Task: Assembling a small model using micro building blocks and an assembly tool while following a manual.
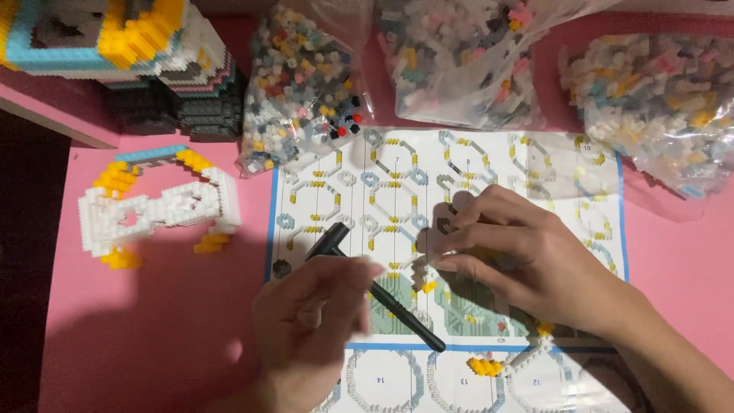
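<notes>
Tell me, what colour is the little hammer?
Black; the hammer shows in the head view.

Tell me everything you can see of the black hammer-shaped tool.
The black tool looks like matte plastic: a short crosswise head at upper left and a slim handle running down-right. It lies flat on the instruction sheet. The left hand, blurred, covers its middle; whether the hand grips it is unclear.

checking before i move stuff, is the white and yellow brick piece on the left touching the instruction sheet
Apart. The head view shows bare pink table between the white and yellow brick piece and the instruction sheet's left edge.
</notes>
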